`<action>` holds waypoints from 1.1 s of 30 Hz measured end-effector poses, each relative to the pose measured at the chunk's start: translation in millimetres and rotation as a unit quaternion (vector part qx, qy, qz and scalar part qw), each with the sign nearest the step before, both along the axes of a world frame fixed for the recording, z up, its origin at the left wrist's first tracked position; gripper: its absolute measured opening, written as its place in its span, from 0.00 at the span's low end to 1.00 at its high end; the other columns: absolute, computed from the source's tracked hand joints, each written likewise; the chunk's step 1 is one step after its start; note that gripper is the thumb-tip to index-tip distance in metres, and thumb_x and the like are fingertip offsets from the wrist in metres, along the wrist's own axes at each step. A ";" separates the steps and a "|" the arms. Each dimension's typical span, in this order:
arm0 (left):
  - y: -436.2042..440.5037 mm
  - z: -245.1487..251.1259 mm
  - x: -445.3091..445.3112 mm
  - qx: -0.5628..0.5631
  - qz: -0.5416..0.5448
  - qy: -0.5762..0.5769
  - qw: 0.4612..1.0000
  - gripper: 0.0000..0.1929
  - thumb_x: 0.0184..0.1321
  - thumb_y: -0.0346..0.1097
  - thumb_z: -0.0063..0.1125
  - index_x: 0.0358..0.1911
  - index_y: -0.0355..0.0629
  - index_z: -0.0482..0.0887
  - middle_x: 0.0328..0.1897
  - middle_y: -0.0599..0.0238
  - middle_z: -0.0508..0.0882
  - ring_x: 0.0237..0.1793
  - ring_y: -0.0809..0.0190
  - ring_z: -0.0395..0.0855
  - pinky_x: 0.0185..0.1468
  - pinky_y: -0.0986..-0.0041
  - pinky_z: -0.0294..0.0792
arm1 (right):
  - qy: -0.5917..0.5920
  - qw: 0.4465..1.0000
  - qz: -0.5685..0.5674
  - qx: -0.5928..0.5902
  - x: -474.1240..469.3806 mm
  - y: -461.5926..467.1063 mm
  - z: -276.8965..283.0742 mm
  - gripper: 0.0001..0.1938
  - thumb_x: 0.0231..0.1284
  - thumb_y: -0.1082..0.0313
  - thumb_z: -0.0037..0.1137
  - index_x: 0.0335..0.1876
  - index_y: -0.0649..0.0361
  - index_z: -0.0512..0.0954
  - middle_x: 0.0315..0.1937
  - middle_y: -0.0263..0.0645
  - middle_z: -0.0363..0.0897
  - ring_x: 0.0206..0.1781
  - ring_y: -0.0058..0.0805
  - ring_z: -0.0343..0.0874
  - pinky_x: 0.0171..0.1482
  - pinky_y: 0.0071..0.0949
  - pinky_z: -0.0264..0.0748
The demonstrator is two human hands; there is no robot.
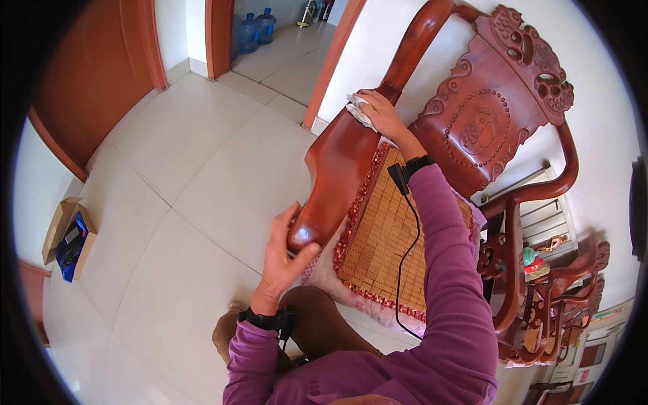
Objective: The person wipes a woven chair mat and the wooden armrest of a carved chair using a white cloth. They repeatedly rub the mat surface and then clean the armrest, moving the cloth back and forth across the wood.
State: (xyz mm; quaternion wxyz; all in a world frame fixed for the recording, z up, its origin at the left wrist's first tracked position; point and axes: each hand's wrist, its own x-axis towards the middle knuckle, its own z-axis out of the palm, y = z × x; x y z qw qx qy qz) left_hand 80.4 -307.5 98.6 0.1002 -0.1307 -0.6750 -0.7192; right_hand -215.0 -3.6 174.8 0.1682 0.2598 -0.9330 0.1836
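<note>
A carved, varnished wooden armchair [481, 126] stands before me, its broad armrest [339, 157] running from near my knees up to the backrest. My right hand [379, 114] presses a crumpled whitish cloth or tissue [358, 109] onto the far end of this armrest. Around the rounded near end of the same armrest curve the fingers and thumb of my left hand [288, 248]. On the seat lies a bamboo-tile cushion [387, 233] with a red patterned border. Each wrist wears a black band, and a black cable hangs from the right one.
An open cardboard box [83, 243] with dark and blue items sits on the tiled floor at the left. Blue water jugs [250, 33] stand beyond the doorway. More carved wooden chairs [562, 298] line the right side. A brown door [96, 76] is at upper left.
</note>
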 end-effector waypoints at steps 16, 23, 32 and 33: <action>21.4 -33.5 -26.1 -0.020 0.157 0.177 0.971 0.28 0.58 0.51 0.53 0.46 0.26 0.80 0.38 0.43 0.84 0.34 0.44 0.84 0.41 0.61 0.75 | 0.103 0.984 -0.126 0.067 -84.8 41.8 1.5 0.20 0.69 0.49 0.42 0.47 0.51 0.84 0.49 0.35 0.84 0.54 0.39 0.77 0.56 0.41 0.67; 21.2 -29.6 -22.9 -0.026 0.166 0.156 0.973 0.26 0.59 0.50 0.52 0.45 0.28 0.80 0.36 0.43 0.83 0.34 0.43 0.83 0.41 0.62 0.75 | 0.044 0.988 -0.119 0.088 -52.6 7.6 9.3 0.23 0.69 0.48 0.37 0.46 0.51 0.85 0.50 0.38 0.84 0.57 0.40 0.76 0.61 0.39 0.67; 24.4 -23.9 -18.4 0.007 0.175 0.142 0.974 0.19 0.57 0.42 0.52 0.43 0.31 0.81 0.31 0.47 0.83 0.29 0.48 0.82 0.37 0.65 0.73 | -0.049 0.998 0.042 0.013 50.0 -54.9 24.3 0.21 0.68 0.54 0.45 0.56 0.59 0.79 0.58 0.44 0.78 0.63 0.43 0.71 0.66 0.36 0.65; 24.7 -23.4 -17.6 0.010 0.175 0.142 0.974 0.20 0.58 0.43 0.52 0.43 0.30 0.81 0.31 0.48 0.83 0.29 0.49 0.82 0.37 0.65 0.73 | -0.055 0.997 0.048 -0.001 64.0 -62.9 26.5 0.21 0.68 0.55 0.45 0.56 0.59 0.79 0.58 0.45 0.78 0.63 0.44 0.71 0.66 0.37 0.65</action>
